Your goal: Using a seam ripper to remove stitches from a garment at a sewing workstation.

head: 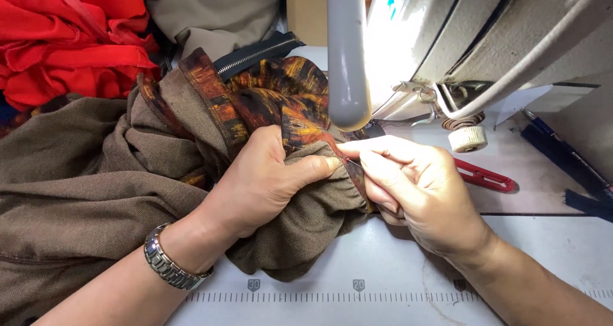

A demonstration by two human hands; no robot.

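Below, from the head view, our left hand (258,182) pinches the brown garment (83,192) where its orange-patterned trim (281,109) is gathered; our right hand (415,185) grips the same seam with narrowed fingertips, beside the sewing machine (472,38) and red clipper (485,178).

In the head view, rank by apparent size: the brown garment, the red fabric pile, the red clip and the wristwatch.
1. brown garment
2. red fabric pile
3. wristwatch and red clip: look alike in size; the watch lies nearer the camera, so unranked.
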